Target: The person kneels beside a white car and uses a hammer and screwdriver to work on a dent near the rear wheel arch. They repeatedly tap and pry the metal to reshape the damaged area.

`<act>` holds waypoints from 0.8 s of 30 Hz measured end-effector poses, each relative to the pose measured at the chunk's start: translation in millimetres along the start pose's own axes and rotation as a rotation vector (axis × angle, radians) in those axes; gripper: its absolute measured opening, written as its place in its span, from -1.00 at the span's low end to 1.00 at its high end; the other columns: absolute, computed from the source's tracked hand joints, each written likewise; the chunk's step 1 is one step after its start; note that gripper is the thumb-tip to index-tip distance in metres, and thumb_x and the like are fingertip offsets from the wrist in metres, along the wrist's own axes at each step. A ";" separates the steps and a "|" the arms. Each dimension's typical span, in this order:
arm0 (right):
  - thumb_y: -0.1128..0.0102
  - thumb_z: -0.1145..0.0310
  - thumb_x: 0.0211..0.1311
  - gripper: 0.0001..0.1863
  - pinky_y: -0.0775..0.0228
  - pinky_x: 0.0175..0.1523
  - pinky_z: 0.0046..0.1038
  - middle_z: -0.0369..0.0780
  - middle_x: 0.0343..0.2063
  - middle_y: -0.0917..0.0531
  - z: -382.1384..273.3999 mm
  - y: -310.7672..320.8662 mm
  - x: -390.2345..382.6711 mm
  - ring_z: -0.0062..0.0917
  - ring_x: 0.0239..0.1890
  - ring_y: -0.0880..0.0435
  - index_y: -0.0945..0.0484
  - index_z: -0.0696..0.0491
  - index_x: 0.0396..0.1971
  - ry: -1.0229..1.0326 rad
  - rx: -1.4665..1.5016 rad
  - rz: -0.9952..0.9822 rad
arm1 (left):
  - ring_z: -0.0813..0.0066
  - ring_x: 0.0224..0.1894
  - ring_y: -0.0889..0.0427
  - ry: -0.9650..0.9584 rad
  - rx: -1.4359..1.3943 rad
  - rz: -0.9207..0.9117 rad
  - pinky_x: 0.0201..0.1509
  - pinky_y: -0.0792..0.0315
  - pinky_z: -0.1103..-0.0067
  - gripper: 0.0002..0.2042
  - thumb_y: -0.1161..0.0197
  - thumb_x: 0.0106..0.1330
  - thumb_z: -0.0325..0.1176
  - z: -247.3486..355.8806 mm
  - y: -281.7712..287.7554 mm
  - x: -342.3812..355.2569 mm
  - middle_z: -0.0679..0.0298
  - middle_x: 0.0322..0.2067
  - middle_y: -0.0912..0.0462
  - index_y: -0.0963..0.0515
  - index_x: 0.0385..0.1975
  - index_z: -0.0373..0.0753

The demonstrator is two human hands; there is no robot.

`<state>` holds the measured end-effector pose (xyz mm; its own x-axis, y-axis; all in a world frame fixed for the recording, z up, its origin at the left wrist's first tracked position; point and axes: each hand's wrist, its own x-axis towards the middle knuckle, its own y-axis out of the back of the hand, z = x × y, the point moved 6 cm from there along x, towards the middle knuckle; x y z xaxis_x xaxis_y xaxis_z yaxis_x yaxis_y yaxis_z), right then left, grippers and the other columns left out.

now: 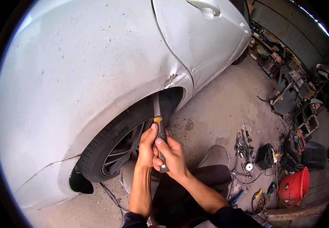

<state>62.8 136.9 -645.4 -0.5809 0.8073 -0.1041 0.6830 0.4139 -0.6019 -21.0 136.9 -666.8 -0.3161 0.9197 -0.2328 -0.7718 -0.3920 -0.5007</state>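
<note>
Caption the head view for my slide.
Left hand and right hand grip a flat-bladed tool, its blade reaching into the wheel arch of a dented silver car.

We see dark navy sleeves, near black in their folds, ending around the elbows. Below them both forearms are bare and slim, with raised cords along the left one. The left hand and right hand are bare too, with short thumbnails. Our trousers show grey at the knees, softly creased. Across our lap lies dark, brownish-black cloth; we cannot tell whether it is an apron.
</note>
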 end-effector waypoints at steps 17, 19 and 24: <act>0.02 0.38 0.50 -0.84 -0.31 -0.67 -0.53 -0.31 -0.57 -0.41 -31.1 -1.8 16.7 -0.66 -0.73 -0.40 -0.29 0.08 -0.32 -0.018 -0.115 0.006 | 0.75 -0.83 -0.19 0.133 0.006 -0.026 -0.84 -0.05 0.74 -0.57 -0.07 0.47 0.07 28.0 -35.3 -2.6 0.46 -0.77 -0.29 -0.53 -0.37 -0.23; 0.01 0.37 0.50 -0.83 -0.29 -0.69 -0.55 -0.32 -0.57 -0.40 -27.3 -21.5 8.3 -0.68 -0.74 -0.39 -0.28 0.08 -0.32 -0.099 -0.147 -0.155 | 0.67 -0.75 -0.36 -0.021 0.066 0.076 -0.73 -0.26 0.73 -0.56 -0.01 0.51 0.03 33.1 -9.7 -16.7 0.35 -0.69 -0.45 -0.55 -0.34 -0.27; -0.03 0.35 0.48 -0.84 -0.30 -0.71 -0.57 -0.31 -0.55 -0.42 -54.1 -8.8 14.6 -0.71 -0.73 -0.40 -0.35 0.12 -0.26 -0.345 -0.059 -0.419 | 0.66 -0.65 -0.42 -0.235 -0.066 0.219 -0.60 -0.30 0.72 -0.56 0.08 0.56 -0.01 19.0 -30.8 -17.4 0.32 -0.53 -0.54 -0.52 -0.32 -0.27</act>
<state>72.2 167.8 -598.8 -0.9134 0.3874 -0.1249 0.3799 0.7013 -0.6032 -2.2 133.4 -631.5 -0.5956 0.7899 -0.1459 -0.6363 -0.5748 -0.5145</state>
